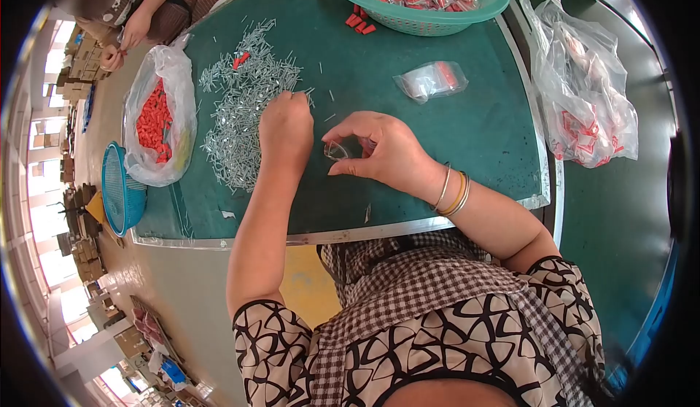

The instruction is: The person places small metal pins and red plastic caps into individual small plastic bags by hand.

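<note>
A heap of small metal nails lay on the green table, left of a small clear plastic bag; behind both stood a teal mesh basket.

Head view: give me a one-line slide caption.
Left hand picks at a pile of small metal pins on the green table while right hand holds a small clear bag open.

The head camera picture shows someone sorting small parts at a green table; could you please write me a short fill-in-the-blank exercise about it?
1. The left hand picks at a pile of small metal ____.
2. The right hand holds a small clear ____ open.
3. The plastic bag at the table's left edge holds small parts coloured ____.
4. The right wrist wears several ____.

Missing words: screws; bag; red; bangles
</note>
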A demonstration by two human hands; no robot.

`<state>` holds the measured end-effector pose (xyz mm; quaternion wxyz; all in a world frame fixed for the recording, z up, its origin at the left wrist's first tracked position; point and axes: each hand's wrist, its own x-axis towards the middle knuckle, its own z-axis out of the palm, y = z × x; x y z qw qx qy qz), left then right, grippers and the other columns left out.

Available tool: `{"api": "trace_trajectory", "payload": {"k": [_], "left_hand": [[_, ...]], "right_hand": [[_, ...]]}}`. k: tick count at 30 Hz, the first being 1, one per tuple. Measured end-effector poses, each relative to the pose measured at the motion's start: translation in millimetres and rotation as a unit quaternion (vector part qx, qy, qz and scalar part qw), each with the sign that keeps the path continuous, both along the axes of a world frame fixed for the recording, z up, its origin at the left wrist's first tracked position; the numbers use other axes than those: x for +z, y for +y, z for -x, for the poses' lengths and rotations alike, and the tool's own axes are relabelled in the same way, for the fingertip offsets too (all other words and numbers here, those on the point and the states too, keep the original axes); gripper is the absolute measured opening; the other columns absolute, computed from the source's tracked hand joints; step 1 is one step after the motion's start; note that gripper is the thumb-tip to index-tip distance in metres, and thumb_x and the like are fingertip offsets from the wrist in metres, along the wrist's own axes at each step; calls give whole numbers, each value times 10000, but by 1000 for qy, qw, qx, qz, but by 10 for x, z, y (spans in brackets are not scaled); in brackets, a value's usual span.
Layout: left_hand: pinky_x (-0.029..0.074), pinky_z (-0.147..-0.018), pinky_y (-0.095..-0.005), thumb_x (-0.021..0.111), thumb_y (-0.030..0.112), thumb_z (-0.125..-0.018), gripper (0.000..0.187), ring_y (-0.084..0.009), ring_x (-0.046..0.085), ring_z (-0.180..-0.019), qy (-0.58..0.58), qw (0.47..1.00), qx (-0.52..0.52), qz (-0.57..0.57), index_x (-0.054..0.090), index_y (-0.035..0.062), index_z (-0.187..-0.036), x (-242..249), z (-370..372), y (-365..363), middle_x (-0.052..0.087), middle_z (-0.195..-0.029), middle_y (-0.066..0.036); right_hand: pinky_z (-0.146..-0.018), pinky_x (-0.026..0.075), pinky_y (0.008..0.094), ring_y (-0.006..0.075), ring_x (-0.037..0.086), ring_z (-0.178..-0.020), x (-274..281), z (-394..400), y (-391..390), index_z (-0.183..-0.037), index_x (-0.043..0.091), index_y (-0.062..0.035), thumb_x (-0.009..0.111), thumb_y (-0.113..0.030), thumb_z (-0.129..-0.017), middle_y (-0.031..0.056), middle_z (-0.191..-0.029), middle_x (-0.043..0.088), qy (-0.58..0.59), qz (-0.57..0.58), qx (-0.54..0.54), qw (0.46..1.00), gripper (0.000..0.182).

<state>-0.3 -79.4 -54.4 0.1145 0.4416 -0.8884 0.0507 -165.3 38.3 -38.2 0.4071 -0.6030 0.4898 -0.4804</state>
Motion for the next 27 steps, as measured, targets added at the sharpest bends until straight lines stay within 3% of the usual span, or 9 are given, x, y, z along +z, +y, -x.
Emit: {"api": "trace_trajectory", "payload": {"k": [3, 6, 9, 18, 21, 27], "left_hand": [[511, -694, -453, 615, 67, -767, 63, -372, 628, -753, -25, 999, 4, -23, 639, 9, -769, 22, 42, -72, 647, -802, -173], [512, -668, -455, 600, 39, -755, 59, -351, 634, -718, 56, 997, -18, -41, 642, 2, -773, 75, -12, -111, 633, -751, -175], [515, -677, -439, 626, 61, -753, 58, -336, 640, -733, 128, 981, 69, -129, 646, 12, -775, 243, -48, -48, 646, -774, -159], [507, -738, -386, 676, 120, -794, 192, -285, 652, -803, 85, 988, 46, -124, 694, 24, -960, 205, -7, -66, 677, -881, -123], [505, -761, -391, 687, 122, -793, 221, -296, 650, -844, 48, 992, 26, -111, 688, 16, -987, 218, 38, -63, 675, -922, -129], [508, -762, -400, 692, 122, -791, 221, -308, 652, -843, 35, 994, -18, -100, 687, 13, -983, 171, 28, -107, 680, -924, -136]], "right_hand": [[-545, 439, 238, 88, 435, -597, -24, -10, -1, -1027, 699, -106, 851, -167, -681, -6, -924, 646, 1, 7, 4, 1000, 383], [-550, 442, 241, 93, 434, -601, -25, 5, -2, -1021, 702, -107, 852, -173, -680, -6, -922, 643, -1, 11, 1, 1000, 378], [-552, 441, 240, 94, 431, -602, -26, 13, 0, -1018, 704, -106, 850, -171, -681, -5, -912, 639, 1, 26, -7, 1000, 372], [-552, 446, 240, 97, 429, -610, -13, 4, 17, -1025, 703, -112, 847, -179, -685, -5, -903, 644, -5, 26, 2, 1000, 375], [-708, 509, 318, 218, 638, -815, 34, 14, 25, -1009, 686, -65, 832, -193, -703, 70, -907, 678, -2, 10, 14, 1000, 362], [-725, 513, 331, 228, 644, -827, 29, 8, 37, -997, 683, -63, 829, -201, -705, 75, -903, 677, -5, 24, 14, 1000, 354]]}}
